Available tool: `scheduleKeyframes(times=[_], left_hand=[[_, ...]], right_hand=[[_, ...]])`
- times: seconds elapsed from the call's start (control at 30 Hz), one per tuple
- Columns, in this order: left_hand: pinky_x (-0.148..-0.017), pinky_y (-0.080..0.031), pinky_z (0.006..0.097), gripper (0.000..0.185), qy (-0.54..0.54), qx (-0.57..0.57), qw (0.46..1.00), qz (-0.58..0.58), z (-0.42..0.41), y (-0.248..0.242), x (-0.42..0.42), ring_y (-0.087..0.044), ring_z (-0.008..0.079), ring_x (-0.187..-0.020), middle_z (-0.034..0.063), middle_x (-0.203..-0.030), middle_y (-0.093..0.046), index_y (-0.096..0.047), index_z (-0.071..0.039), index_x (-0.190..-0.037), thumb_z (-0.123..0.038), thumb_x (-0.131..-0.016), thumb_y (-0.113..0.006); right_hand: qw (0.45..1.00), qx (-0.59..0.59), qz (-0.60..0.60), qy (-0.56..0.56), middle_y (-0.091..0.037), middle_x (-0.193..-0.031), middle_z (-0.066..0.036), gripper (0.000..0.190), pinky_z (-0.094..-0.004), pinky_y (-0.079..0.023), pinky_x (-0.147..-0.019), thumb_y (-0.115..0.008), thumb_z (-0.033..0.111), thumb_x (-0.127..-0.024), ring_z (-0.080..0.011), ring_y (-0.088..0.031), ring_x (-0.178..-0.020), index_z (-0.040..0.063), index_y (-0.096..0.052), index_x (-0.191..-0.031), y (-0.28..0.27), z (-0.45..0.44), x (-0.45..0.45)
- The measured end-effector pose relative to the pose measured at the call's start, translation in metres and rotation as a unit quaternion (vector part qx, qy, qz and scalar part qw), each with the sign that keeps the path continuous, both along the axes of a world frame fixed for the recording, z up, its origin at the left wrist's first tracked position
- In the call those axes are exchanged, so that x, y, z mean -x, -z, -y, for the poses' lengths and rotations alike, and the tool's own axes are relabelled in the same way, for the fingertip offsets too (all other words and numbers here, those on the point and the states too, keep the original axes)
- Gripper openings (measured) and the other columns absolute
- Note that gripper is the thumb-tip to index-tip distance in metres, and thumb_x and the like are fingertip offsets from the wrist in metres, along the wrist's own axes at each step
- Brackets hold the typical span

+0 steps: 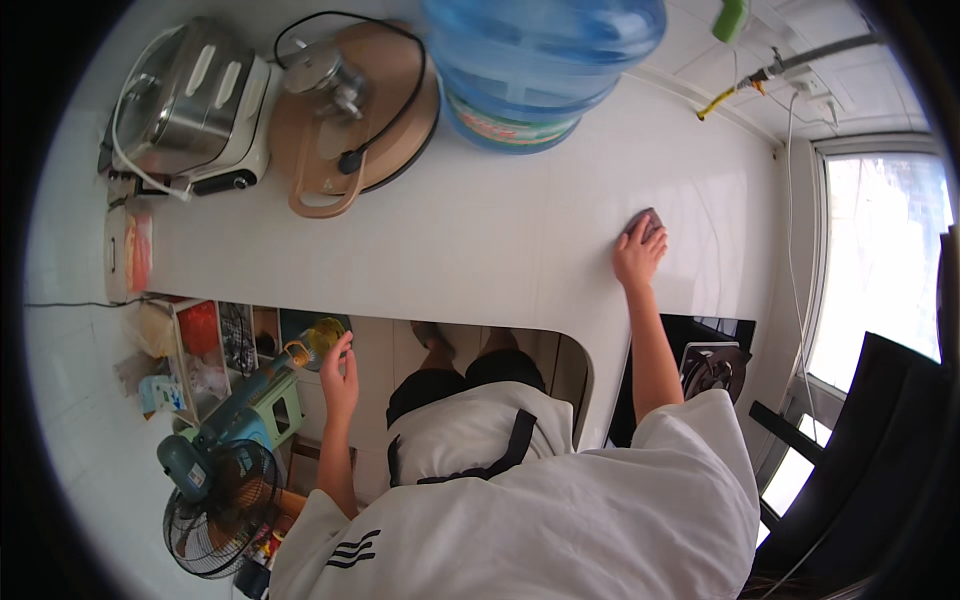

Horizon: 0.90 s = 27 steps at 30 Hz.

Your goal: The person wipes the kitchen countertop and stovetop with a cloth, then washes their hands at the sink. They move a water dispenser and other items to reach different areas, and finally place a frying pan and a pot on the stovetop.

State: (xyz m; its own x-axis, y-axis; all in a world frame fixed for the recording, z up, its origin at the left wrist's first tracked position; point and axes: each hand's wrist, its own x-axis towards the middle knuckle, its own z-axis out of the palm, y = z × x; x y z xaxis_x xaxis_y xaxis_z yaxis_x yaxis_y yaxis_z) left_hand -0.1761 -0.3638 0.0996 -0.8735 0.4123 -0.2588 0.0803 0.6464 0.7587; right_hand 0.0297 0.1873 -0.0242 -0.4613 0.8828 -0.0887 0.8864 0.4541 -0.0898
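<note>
My right hand (639, 253) presses a small brownish cloth or sponge (649, 219) against the white countertop (480, 240), on its right part. The fingers lie over the pad, so much of it is hidden. My left hand (340, 376) hangs in the air below the counter's front edge, holding nothing, with its fingers apart. Past that hand, lower down, are a bottle of yellow liquid (324, 334) and a storage rack (199, 360).
Along the back stand a toaster (202, 105), a brown round electric pan (397, 97) with a black cord, and a large blue water bottle (517, 75). A gas stove (712, 367) is at the right. A pedestal fan (221, 510) stands lower left. A yellow-tipped pipe (716, 103) juts from the wall.
</note>
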Motion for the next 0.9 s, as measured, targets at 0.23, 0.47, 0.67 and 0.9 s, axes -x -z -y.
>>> scheduleKeyframes(times=[0.23, 0.47, 0.67, 0.9], left_hand=[[-0.093, -0.05, 0.0343, 0.031, -0.087, -0.017, 0.996, 0.004, 0.08, -0.016, 0.004, -0.063, 0.0238, -0.112, 0.0146, -0.122, -0.066, -0.06, -0.003, -0.129, -0.007, -0.099, -0.053], [-0.096, -0.048, 0.0392, 0.025, -0.031, -0.145, 0.976, -0.156, 0.054, -0.182, 0.067, -0.064, 0.0291, -0.106, 0.015, -0.113, -0.068, -0.062, 0.002, -0.116, -0.003, -0.096, -0.049], [-0.069, -0.048, 0.0381, 0.018, -0.141, -0.494, 0.762, -0.394, 0.068, -0.291, 0.076, -0.062, 0.033, -0.083, 0.013, -0.078, -0.057, -0.059, 0.0, -0.089, 0.006, -0.079, -0.045], [-0.084, -0.033, 0.0377, 0.04, -0.091, -0.494, 0.741, -0.446, 0.103, -0.312, 0.066, -0.042, 0.0249, -0.111, 0.0054, -0.122, -0.048, -0.054, -0.016, -0.124, -0.03, -0.087, -0.056]], right_hand=[[0.942, 0.034, -0.129, -0.307, -0.019, -0.153, -0.038, 0.072, -0.0618, -0.014, -0.117, -0.057, 0.03, -0.091, -0.0544, -0.019, -0.142, 0.01, -0.028, -0.154, -0.023, 0.277, 0.24], [0.828, 0.1, -0.184, -0.52, -0.029, -0.154, -0.026, 0.06, -0.0518, -0.019, -0.119, -0.058, 0.021, -0.088, -0.0401, -0.026, -0.144, 0.012, -0.044, -0.146, -0.038, 0.43, 0.272], [0.94, 0.051, -0.044, -0.336, -0.025, -0.157, -0.023, 0.063, -0.0522, -0.018, -0.119, -0.055, 0.017, -0.092, -0.04, -0.022, -0.146, 0.013, -0.036, -0.151, -0.06, 0.286, 0.125], [0.999, 0.0, -0.016, -0.052, -0.018, -0.159, -0.026, 0.062, -0.0561, -0.016, -0.117, -0.044, 0.033, -0.099, -0.0428, -0.017, -0.147, 0.021, -0.024, -0.157, -0.003, 0.189, 0.113]])
